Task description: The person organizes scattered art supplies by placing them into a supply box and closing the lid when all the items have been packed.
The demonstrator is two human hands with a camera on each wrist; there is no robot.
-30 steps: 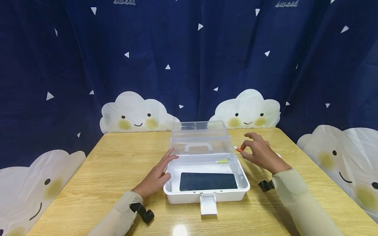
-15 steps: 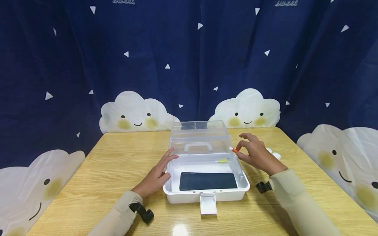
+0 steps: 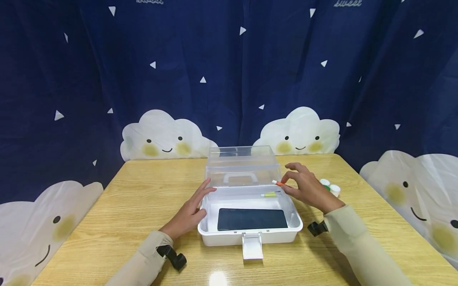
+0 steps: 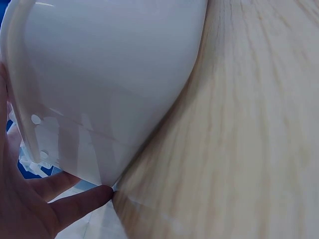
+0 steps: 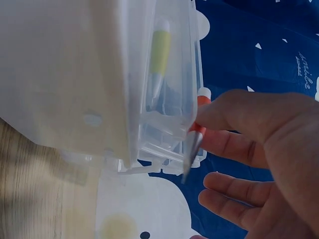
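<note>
My right hand (image 3: 307,188) pinches a small orange-handled tool (image 3: 277,183) with a white end; the right wrist view shows its tapered silver tip (image 5: 192,149). It is over the back right corner of an open white box (image 3: 275,237). A matching yellow-green-handled tool (image 3: 268,195) lies at the back of the box, behind a flat dark rectangular slab (image 3: 252,219). My left hand (image 3: 187,214) rests against the box's left side, fingers spread and extended. In the left wrist view, two fingers (image 4: 82,204) reach along the white box wall.
The clear lid (image 3: 243,169) with its handle is tipped back behind the box. A white latch (image 3: 252,248) hangs down in front. Two white-capped containers (image 3: 334,190), one with green showing below its cap, stand behind my right hand on the wooden table (image 3: 143,190).
My right hand has moved left with the orange-handled tool, from beside the box to over its back right corner. The white-capped containers have come into view. My left hand stays put.
</note>
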